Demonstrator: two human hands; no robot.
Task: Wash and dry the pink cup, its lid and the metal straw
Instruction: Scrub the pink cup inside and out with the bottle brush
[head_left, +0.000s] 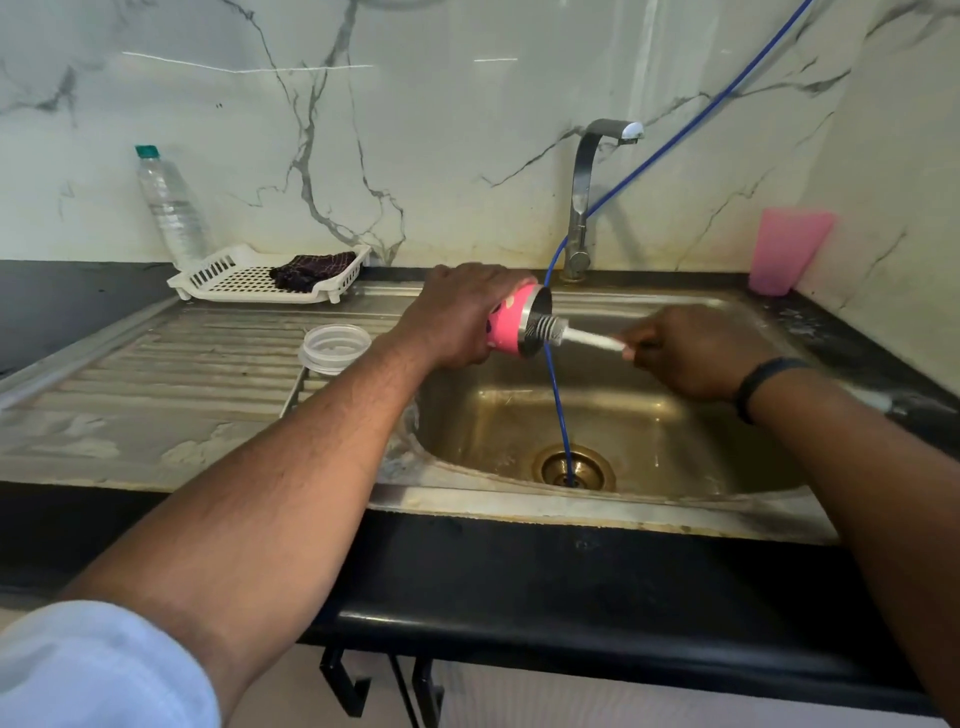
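Observation:
My left hand (457, 317) grips the pink cup (511, 325) on its side above the sink basin (649, 415), its steel mouth turned to the right. My right hand (685, 353) holds the white handle of a bottle brush (566, 332), whose bristle head sits in the cup's mouth. The clear lid (335, 347) lies on the ribbed drainboard, left of the cup. A thin metal rod (292, 392), probably the straw, lies just below the lid, mostly hidden by my left forearm.
A white drying rack (208, 278) holding a dark cloth (317, 270) stands at the back left beside a plastic water bottle (169, 208). The tap (587, 197) rises behind the basin. A blue hose (558, 395) runs down into the drain. A pink tumbler (784, 249) stands at the back right.

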